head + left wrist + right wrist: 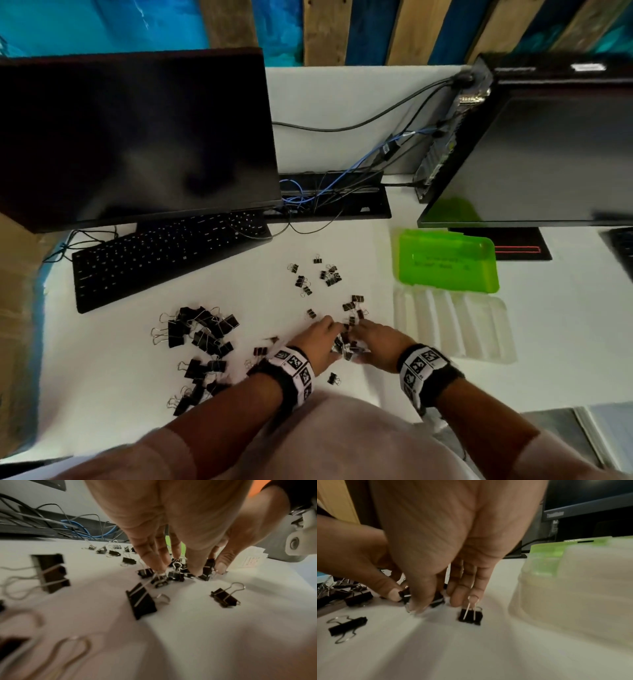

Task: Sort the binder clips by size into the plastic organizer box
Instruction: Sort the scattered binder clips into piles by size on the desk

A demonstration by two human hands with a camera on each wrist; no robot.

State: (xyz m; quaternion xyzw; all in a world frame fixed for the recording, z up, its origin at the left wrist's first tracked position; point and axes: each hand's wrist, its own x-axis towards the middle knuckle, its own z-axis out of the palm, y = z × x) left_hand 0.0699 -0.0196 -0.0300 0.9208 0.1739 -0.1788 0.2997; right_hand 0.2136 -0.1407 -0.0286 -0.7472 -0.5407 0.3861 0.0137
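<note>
Starting left of the organizer box [455, 329]: large binder clips [198, 330], black with wire handles, heaped well apart from it on the white desk [120, 377], below the keyboard [164, 257]. Next, small binder clips [318, 277], scattered between keyboard and box. Next, left hand [318, 337], fingers [149, 555] straight and pointed down, tips raking a cluster of small clips [346, 346]; nothing clenched. Beside it, touching the same cluster, right hand [375, 339], thumb and forefinger pinching one small clip [405, 595]. Box itself: clear ribbed tray, compartments seemingly unfilled, green lid [448, 262] open behind it.

Step in hand, by judgement: gathering the small clips. Next move calls for cupping the cluster and carrying it rightward into one compartment without spilling.
</note>
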